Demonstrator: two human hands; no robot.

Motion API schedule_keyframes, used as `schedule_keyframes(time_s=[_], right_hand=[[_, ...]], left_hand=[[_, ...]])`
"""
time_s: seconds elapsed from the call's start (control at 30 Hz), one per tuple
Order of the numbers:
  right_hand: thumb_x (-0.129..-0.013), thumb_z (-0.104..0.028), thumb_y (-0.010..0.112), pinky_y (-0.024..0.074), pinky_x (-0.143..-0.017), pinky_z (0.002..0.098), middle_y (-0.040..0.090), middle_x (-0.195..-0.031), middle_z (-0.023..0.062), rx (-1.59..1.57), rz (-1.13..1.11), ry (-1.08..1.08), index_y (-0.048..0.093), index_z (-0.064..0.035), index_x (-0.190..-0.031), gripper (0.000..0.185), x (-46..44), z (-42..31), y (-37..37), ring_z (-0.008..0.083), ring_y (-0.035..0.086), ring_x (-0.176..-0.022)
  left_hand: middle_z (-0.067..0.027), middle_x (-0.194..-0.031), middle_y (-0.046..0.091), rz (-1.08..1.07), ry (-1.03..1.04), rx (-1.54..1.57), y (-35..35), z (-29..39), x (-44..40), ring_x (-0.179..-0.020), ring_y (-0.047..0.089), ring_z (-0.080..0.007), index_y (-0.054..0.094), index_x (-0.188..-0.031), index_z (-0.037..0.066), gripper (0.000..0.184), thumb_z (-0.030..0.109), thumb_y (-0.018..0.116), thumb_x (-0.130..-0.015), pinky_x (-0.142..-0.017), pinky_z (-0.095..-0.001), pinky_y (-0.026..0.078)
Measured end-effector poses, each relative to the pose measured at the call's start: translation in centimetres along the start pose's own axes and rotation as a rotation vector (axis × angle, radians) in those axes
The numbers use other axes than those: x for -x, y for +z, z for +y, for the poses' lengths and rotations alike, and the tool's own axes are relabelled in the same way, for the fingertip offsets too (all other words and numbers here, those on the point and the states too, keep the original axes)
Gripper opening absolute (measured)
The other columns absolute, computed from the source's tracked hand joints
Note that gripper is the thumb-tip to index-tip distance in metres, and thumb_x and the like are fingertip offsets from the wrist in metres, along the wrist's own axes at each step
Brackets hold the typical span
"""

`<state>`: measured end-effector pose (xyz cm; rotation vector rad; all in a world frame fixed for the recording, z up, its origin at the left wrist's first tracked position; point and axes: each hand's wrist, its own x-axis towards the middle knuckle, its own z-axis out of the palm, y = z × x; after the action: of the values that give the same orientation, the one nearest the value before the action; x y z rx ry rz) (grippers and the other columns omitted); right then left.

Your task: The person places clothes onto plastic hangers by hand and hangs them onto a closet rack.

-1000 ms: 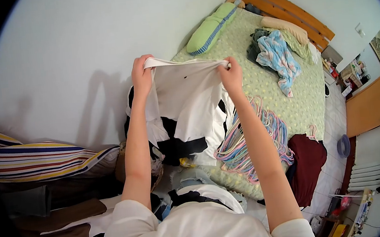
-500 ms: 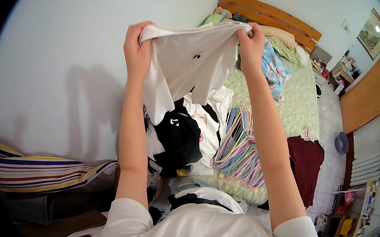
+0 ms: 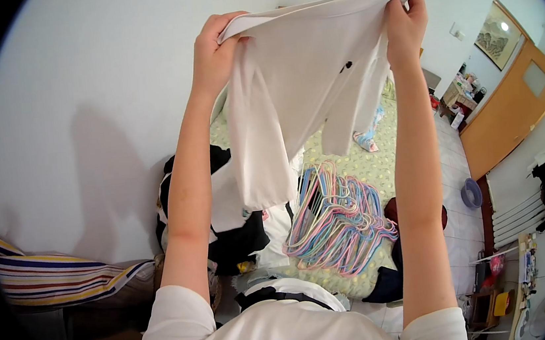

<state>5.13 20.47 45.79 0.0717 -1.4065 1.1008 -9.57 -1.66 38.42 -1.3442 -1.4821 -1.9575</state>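
I hold a white long-sleeved shirt [image 3: 305, 67] stretched out in the air above the bed. My left hand [image 3: 216, 46] is closed on one upper corner of it, and my right hand [image 3: 407, 26] pinches the opposite corner. Between them the top edge is pulled nearly straight, while the sleeves and body hang down loosely. A small black mark shows on the cloth. Below the shirt, a heap of black clothes [image 3: 237, 243] and white clothes lies partly hidden. Beside it is a pile of pastel hangers [image 3: 341, 222].
The bed's green patterned sheet [image 3: 376, 172] spreads beneath. A striped cloth [image 3: 64, 275] lies at the left by the wall. Dark clothing [image 3: 384, 286] sits near my right forearm. Farther right are a purple basin [image 3: 471, 194] on the tiled floor and a wooden door [image 3: 512, 115].
Both hands have risen and shifted right, carrying the shirt. They are slightly farther apart. The view has turned, so the headboard is now mostly hidden behind the shirt.
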Motion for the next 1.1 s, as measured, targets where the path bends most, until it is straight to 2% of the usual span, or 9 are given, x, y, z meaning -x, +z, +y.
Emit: schedule_keyframes(time_s=[0.17,0.27,0.4,0.5,0.6,0.83,0.93,1.0,1.1], right_hand=[[-0.088,-0.008,0.053,0.0377,-0.058,0.0201,0.057,-0.084,-0.0011,0.418,-0.136,-0.247,0.057,-0.0048,-0.097,0.010,-6.1,-2.1,-2.9,0.0034,0.047,-0.067],[-0.089,0.003,0.044,0.0369,-0.056,0.0251,0.046,-0.070,0.0030,0.596,-0.077,-0.420,0.051,-0.0039,-0.095,0.011,-5.7,-6.1,-1.6,0.0097,0.041,-0.061],[-0.079,0.010,0.048,0.0421,-0.066,0.0302,0.053,-0.084,0.0123,0.732,-0.197,-0.575,0.057,-0.0036,-0.099,0.027,-3.5,-8.3,-2.1,0.0227,0.052,-0.073],[-0.081,0.007,0.048,0.0422,-0.067,0.0328,0.053,-0.085,0.0145,0.757,-0.199,-0.572,0.059,-0.0023,-0.095,0.021,-0.7,-8.4,-2.6,0.0284,0.053,-0.074],[-0.089,-0.005,0.048,0.0429,-0.065,0.0250,0.057,-0.092,0.0059,0.712,-0.192,-0.333,0.054,-0.0021,-0.098,0.011,1.3,-8.0,-3.6,0.0114,0.053,-0.075],[-0.086,-0.001,0.044,0.0441,-0.072,0.0406,0.052,-0.093,0.0179,0.798,-0.285,-0.328,0.048,-0.0076,-0.106,0.021,6.4,-3.3,-5.1,0.0340,0.055,-0.078],[-0.086,-0.001,0.044,0.0449,-0.072,0.0412,0.057,-0.090,0.0205,0.698,-0.473,0.110,0.047,-0.0067,-0.105,0.020,10.7,-1.5,-5.7,0.0371,0.057,-0.080],[-0.083,0.002,0.044,0.0439,-0.069,0.0346,0.055,-0.080,0.0140,0.593,-0.569,0.235,0.052,-0.0064,-0.103,0.023,14.5,1.8,-6.7,0.0234,0.055,-0.072],[-0.082,0.001,0.045,0.0428,-0.063,0.0342,0.055,-0.075,0.0129,0.635,-0.667,0.443,0.057,-0.0050,-0.094,0.018,20.8,5.5,-8.0,0.0216,0.052,-0.067]], left_hand=[[-0.0090,-0.108,0.057,-0.099,-0.116,0.175,2.0,0.8,-2.0,-0.094,0.059,-0.0171,0.060,-0.109,-0.003,0.027,-0.005,0.045,-0.087,-0.082,-0.0292,0.050],[-0.0072,-0.107,0.057,-0.017,0.052,0.044,3.2,1.4,-2.9,-0.094,0.058,-0.0164,0.061,-0.106,-0.001,0.026,-0.005,0.045,-0.087,-0.083,-0.0288,0.048],[-0.0053,-0.102,0.056,-0.003,0.172,-0.117,3.2,3.1,-2.6,-0.089,0.057,-0.0160,0.064,-0.100,0.003,0.028,-0.007,0.044,-0.084,-0.077,-0.0275,0.046],[-0.0053,-0.096,0.053,0.006,0.221,-0.239,2.2,2.6,-1.4,-0.080,0.054,-0.0159,0.066,-0.095,0.005,0.031,-0.008,0.042,-0.080,-0.069,-0.0264,0.043],[-0.0049,-0.094,0.052,0.107,0.158,-0.357,1.6,2.7,-0.1,-0.077,0.053,-0.0156,0.066,-0.096,0.005,0.031,-0.007,0.043,-0.079,-0.068,-0.0277,0.043],[-0.0078,-0.074,0.056,0.139,0.270,-0.798,-0.9,1.8,1.7,-0.065,0.051,-0.0254,0.064,-0.093,0.004,0.018,0.005,0.051,-0.081,-0.062,-0.0368,0.042],[-0.0109,-0.065,0.058,-0.129,-0.365,-0.879,-3.5,1.1,4.1,-0.058,0.050,-0.0289,0.060,-0.087,-0.002,0.021,0.017,0.054,-0.081,-0.060,-0.0397,0.042],[-0.0133,-0.059,0.056,-0.367,-0.588,-0.846,-6.0,-3.3,6.1,-0.054,0.050,-0.0271,0.057,-0.083,-0.006,0.030,0.024,0.055,-0.079,-0.059,-0.0381,0.043],[-0.0061,-0.063,0.057,-0.390,-0.695,-0.451,-7.6,-9.3,12.1,-0.061,0.051,-0.0157,0.057,-0.077,-0.007,0.027,0.019,0.051,-0.079,-0.060,-0.0333,0.042]])
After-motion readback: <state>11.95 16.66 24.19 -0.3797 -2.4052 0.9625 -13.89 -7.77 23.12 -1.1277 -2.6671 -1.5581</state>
